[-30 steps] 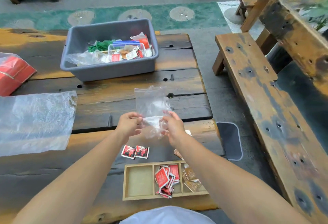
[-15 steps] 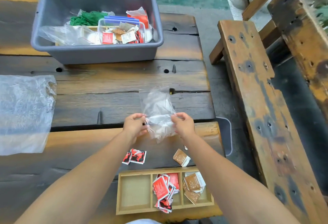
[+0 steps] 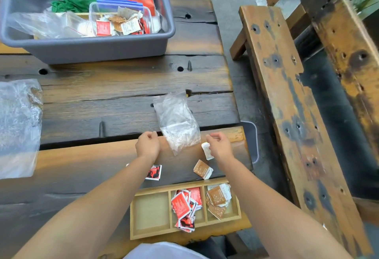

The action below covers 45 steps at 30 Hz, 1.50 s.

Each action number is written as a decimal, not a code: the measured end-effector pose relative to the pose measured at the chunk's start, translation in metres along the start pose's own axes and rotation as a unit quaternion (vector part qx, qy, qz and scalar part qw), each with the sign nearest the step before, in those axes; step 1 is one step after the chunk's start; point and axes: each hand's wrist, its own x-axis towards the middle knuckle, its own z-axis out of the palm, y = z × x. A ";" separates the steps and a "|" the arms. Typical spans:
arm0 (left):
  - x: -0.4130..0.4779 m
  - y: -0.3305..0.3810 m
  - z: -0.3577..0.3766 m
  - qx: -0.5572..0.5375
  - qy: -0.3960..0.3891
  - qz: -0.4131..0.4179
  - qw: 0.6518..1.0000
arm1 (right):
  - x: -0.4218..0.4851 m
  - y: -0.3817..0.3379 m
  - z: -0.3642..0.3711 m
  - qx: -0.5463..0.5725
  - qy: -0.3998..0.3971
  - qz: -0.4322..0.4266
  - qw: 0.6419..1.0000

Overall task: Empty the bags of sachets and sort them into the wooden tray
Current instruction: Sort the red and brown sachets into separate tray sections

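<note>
Dark plank bench (image 3: 123, 113) carries everything. Grey tub (image 3: 98, 47) at far left corner, holding loose bags, green material and a clear box of mixed sachets (image 3: 121, 22). Large clear plastic bag (image 3: 18, 127) lies flat at left edge. Wooden tray (image 3: 151, 235) at near edge, three compartments: left one bare, middle one piled with red sachets (image 3: 182, 205), right one with brown sachets (image 3: 217, 199). Small clear bag (image 3: 178, 123), crumpled, sits between the two hands toward the right edge of the bench; neither hand clearly grips it, contact with the bench cannot tell. Left hand (image 3: 147, 146) just left of the bag, fingers loosely curled, nothing seen in it. Right hand (image 3: 219, 146) just right of the bag, fingers curled in; a white sachet (image 3: 207, 150) is at its fingertips, held or just touching cannot tell. One brown sachet (image 3: 202, 169) lies loose on the bench just beyond the tray's right compartment. One red-black sachet (image 3: 154, 172) loose beside the left forearm.
</note>
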 end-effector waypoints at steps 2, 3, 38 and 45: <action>-0.009 -0.006 -0.001 0.164 0.051 0.104 0.980 | -0.006 0.008 -0.008 -0.040 -0.005 0.002 0.999; -0.013 -0.010 -0.001 0.225 0.069 0.146 0.961 | -0.009 0.012 -0.013 -0.066 -0.011 -0.002 0.998; -0.003 -0.068 0.060 0.448 0.200 0.045 0.870 | 0.028 0.058 -0.012 -0.356 -0.019 -0.143 0.923; -0.007 -0.066 0.062 0.448 0.218 0.046 0.866 | 0.038 0.063 -0.019 -0.261 -0.050 -0.166 0.950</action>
